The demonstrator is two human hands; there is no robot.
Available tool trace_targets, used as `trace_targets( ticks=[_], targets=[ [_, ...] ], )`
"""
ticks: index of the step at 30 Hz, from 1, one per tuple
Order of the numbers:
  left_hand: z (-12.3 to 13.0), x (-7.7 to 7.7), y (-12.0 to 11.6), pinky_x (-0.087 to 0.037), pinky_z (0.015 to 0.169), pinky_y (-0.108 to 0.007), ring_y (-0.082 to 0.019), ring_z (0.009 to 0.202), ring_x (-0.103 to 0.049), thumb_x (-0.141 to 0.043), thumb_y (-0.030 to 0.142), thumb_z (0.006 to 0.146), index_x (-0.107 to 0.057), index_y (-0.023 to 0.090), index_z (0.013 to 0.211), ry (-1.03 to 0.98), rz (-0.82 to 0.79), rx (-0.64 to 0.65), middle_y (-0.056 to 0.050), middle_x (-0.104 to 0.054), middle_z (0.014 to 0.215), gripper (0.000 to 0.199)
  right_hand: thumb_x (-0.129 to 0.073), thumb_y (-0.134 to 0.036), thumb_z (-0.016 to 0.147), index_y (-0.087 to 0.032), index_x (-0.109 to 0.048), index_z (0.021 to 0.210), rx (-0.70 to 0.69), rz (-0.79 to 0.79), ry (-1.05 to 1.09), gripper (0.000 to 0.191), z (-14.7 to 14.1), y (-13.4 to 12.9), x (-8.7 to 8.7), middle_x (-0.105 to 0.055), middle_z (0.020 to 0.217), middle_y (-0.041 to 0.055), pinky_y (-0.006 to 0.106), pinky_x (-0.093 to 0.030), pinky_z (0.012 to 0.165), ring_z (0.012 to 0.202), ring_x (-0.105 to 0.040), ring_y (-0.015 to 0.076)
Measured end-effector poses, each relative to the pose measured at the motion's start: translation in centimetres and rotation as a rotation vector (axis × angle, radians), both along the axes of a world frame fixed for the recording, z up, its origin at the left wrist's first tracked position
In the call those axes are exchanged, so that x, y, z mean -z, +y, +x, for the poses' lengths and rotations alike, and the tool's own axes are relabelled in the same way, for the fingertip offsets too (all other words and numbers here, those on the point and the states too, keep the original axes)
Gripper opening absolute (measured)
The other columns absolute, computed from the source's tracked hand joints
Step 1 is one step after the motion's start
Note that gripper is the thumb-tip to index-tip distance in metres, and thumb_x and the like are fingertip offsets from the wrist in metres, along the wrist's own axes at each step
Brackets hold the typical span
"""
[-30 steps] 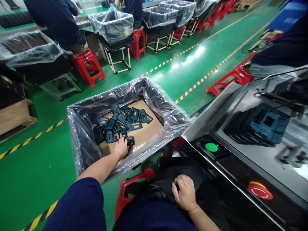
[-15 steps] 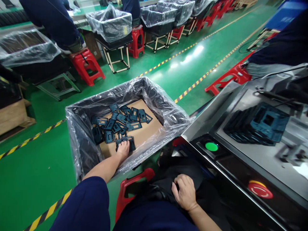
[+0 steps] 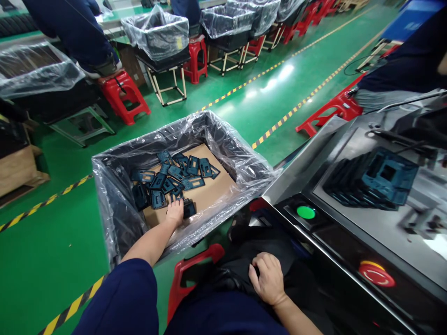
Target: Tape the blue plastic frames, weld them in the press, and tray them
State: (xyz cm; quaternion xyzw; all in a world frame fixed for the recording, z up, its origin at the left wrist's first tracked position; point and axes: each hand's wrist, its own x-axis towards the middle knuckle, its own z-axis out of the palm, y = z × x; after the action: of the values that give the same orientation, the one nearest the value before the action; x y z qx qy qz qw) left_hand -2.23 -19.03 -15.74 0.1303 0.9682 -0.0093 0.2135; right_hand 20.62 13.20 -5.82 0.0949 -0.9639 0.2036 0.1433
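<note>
My left hand (image 3: 175, 213) reaches into a plastic-lined bin (image 3: 240, 160), its fingers bent over a dark plastic part (image 3: 189, 208) near the bin's front side. The hand covers some of that part, and the grip is partly hidden. Behind the fingers lies a loose pile of dark flat parts (image 3: 176, 173) with rectangular cut-outs, on a brown cardboard sheet (image 3: 209, 195). My right hand (image 3: 268, 278) rests on my lap with its fingers curled inward, and whatever may be under them is hidden.
At the right stands a metal machine with a green button (image 3: 306, 212), a red stop button (image 3: 377, 273) and a row of dark parts (image 3: 373, 179). A red stool (image 3: 179, 279) is below the bin. Other people sit at the upper left and upper right.
My left hand has shifted slightly left, and the dark part under it shows less of its surface, now seeming tilted. My right hand has stayed on my lap.
</note>
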Motion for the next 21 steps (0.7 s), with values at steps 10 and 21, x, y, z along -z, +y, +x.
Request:
trace_targets(
  ticks=[10,21],
  targets=[
    [0.6,0.2,-0.4,-0.049,0.089,-0.044,-0.022,0.104,-0.058,-0.054,0.038,0.089,-0.054,0.016,0.12,-0.14,0.126,-0.162,-0.01,-0.057,0.121,0.038,-0.051,-0.02,0.083,-0.02,-0.05,0.077,0.005,-0.008,0.003,0.006,0.1,0.0,-0.1,-0.052,0.077,0.0034,0.036,-0.037,0.076,0.077,-0.05,0.0197],
    [-0.7,0.8,-3.1,-0.052,0.085,-0.042,-0.021,0.1,-0.06,-0.06,0.035,0.086,-0.058,0.016,0.114,-0.411,0.163,-0.189,-0.008,-0.061,0.114,0.034,-0.05,-0.02,0.083,-0.02,-0.05,0.078,0.007,-0.009,0.008,0.006,0.1,0.0,-0.1,-0.052,0.077,0.004,0.036,-0.037,0.076,0.077,-0.049,0.0197]
  ],
)
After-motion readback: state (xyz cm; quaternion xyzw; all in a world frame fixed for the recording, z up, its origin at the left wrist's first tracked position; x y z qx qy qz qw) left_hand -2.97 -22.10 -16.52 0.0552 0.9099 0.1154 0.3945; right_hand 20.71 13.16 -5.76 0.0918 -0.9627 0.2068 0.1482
